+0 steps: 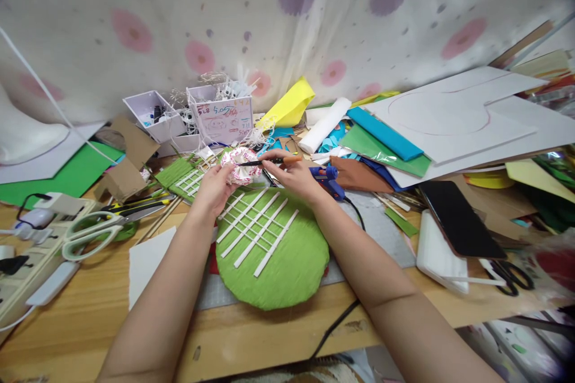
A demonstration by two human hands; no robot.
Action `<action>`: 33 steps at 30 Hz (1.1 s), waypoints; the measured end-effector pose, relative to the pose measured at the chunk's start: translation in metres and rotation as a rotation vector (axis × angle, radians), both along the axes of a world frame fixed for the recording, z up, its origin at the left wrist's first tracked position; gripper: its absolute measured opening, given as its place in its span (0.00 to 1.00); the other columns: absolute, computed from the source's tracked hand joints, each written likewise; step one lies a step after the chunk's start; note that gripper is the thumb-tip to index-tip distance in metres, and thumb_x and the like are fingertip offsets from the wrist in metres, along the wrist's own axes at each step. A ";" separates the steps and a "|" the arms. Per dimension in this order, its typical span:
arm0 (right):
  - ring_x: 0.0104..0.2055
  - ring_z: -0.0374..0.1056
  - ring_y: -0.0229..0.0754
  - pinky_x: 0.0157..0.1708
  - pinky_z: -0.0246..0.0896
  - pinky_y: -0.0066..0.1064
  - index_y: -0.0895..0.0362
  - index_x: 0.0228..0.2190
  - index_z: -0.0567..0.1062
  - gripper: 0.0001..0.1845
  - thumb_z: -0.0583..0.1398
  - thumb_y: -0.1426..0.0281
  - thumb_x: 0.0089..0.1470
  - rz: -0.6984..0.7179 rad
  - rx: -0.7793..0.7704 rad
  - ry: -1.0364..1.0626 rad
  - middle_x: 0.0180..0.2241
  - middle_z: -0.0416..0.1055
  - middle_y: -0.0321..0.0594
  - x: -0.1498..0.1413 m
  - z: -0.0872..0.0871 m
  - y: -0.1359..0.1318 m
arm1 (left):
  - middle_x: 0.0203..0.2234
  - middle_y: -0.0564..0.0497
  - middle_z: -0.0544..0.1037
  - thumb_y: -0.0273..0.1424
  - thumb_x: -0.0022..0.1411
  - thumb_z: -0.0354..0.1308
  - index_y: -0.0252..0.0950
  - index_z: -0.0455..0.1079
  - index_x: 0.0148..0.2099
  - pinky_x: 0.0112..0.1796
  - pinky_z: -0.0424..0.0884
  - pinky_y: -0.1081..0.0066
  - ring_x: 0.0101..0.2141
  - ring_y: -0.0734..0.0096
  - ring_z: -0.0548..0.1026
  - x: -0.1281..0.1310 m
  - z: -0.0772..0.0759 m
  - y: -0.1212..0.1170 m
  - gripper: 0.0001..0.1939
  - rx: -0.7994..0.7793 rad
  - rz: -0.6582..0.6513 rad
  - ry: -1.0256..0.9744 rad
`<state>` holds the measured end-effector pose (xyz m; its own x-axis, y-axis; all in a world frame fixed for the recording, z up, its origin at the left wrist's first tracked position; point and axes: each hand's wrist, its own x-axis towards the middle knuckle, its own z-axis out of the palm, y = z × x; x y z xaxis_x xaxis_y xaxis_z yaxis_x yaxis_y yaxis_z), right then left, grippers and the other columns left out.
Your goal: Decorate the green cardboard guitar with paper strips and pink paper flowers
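My left hand grips the edge of a small round white piece with pink marks around its rim. My right hand is closed around a slim brush-like tool with an orange-brown handle and a dark front end. The tool's tip lies over the middle of the white piece; whether it touches cannot be made out. Below both hands lies a green round board, crossed by a lattice of white strips. Beside my right wrist is a blue glue gun, its dark cord running toward the table edge.
On the left are scissors and a power strip. Open boxes of small parts stand at the back. Rolled paper and white sheets crowd the back right. A phone rests near the right.
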<state>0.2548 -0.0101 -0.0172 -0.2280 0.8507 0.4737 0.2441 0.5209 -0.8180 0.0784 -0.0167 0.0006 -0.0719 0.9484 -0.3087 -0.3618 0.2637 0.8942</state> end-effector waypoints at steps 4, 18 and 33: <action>0.42 0.71 0.40 0.39 0.66 0.31 0.56 0.37 0.78 0.11 0.59 0.63 0.57 0.018 0.002 0.011 0.40 0.77 0.41 0.000 -0.002 0.000 | 0.33 0.47 0.80 0.22 0.58 0.56 0.30 0.73 0.38 0.36 0.76 0.68 0.32 0.72 0.77 0.001 0.001 0.000 0.06 -0.006 0.014 0.006; 0.40 0.70 0.40 0.37 0.65 0.31 0.56 0.35 0.78 0.12 0.58 0.62 0.58 -0.011 0.019 -0.013 0.37 0.76 0.41 0.000 -0.002 0.000 | 0.31 0.47 0.81 0.24 0.57 0.57 0.30 0.75 0.37 0.35 0.76 0.72 0.33 0.72 0.78 0.002 0.001 -0.002 0.06 0.007 -0.034 0.037; 0.38 0.70 0.40 0.37 0.65 0.31 0.55 0.36 0.77 0.12 0.58 0.62 0.58 -0.018 0.039 -0.017 0.37 0.76 0.40 0.001 0.001 -0.001 | 0.29 0.48 0.80 0.25 0.52 0.62 0.31 0.74 0.35 0.36 0.75 0.69 0.30 0.70 0.77 0.001 -0.001 -0.002 0.05 0.017 -0.047 0.038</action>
<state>0.2559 -0.0113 -0.0166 -0.2211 0.8354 0.5032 0.2672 0.5481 -0.7926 0.0790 -0.0188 0.0000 -0.0385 0.9561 -0.2903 -0.3149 0.2642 0.9116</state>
